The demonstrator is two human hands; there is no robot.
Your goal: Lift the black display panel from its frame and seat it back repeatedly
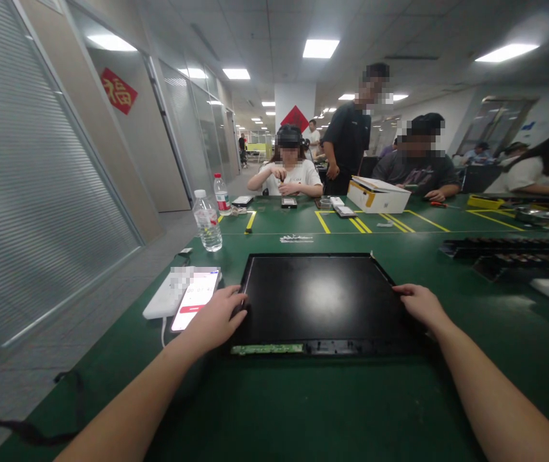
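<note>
A black flat display panel (303, 301) lies in front of me on the green table, glossy on top, with a bright light reflected in it. Along its near edge runs a bare strip with a green circuit board (267, 349). My left hand (226, 312) grips the panel's left edge, fingers and thumb bent at the frame. On the opposite side, my right hand (419, 303) has its fingers closed on the right edge; its fingertips are partly hidden.
Left of the panel are a lit phone (197, 298), a white device (166, 295) with a cable, and water bottles (207, 221). Small white pieces (296, 239) lie beyond the panel. Black metal strips (519, 263) are at right. Several people sit or stand across the table, near a white box (380, 197).
</note>
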